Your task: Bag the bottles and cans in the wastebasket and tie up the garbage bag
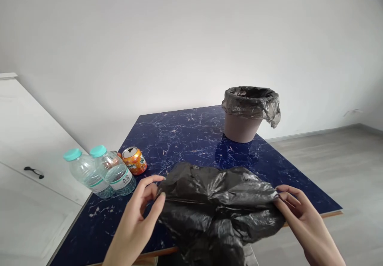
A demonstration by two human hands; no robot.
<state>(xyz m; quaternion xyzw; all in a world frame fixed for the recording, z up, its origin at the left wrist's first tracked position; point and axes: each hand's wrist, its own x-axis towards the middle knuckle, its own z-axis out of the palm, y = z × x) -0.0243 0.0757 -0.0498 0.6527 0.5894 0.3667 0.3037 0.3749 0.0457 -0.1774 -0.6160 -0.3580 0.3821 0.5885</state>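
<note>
A crumpled black garbage bag [215, 206] is stretched between my two hands at the front edge of the table, its lower part hanging over the edge. My left hand [140, 214] grips the bag's left side, index finger above and thumb in front. At the opposite side, my right hand [299, 210] pinches the bag's rim between thumb and fingers. Just beyond my left hand stand two clear water bottles, a nearer one [118, 178] and one to its left [89, 176], both with turquoise caps. An orange drink can [135, 161] is beside them.
A pinkish-grey trash bin [241, 129] lined with a dark bag [249, 104] stands at the back right of the blue marbled table [179, 134]. To the left is a white cabinet [30, 146] with a dark handle. A white wall rises behind the table.
</note>
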